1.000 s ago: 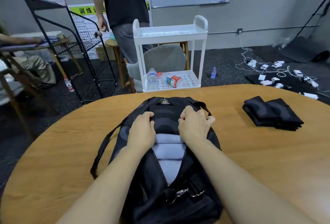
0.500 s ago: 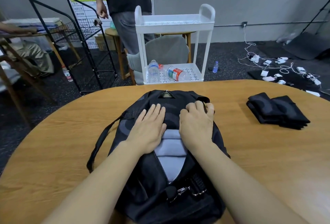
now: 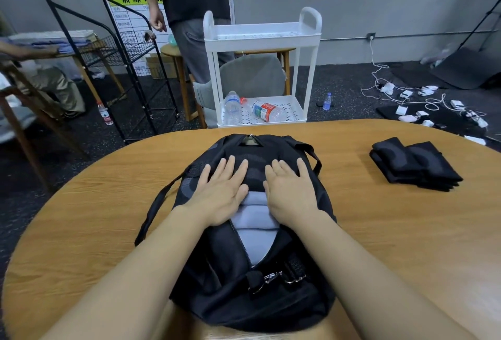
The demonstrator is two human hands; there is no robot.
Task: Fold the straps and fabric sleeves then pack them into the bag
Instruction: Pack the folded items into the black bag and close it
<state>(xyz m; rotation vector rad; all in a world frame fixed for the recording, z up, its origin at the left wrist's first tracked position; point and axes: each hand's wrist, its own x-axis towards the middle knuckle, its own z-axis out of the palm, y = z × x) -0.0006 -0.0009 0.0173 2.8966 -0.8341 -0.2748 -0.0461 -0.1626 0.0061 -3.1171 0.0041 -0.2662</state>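
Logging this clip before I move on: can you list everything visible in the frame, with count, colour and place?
bag: one, black, centre of table, zip open
grey fabric: folded layers, inside the bag's opening
folded black fabric: one stack, right side of table
table: one, wooden, rounded edge
cart: one, white, two shelves, beyond the table
bottles: two clear ones on the cart's lower shelf, one lying down; two more on the floor
wire rack: one, black, left
chargers and cables: several, white, floor at right
standing person: one, dark top, behind the cart
left hand: flat on the bag
right hand: flat on the bag
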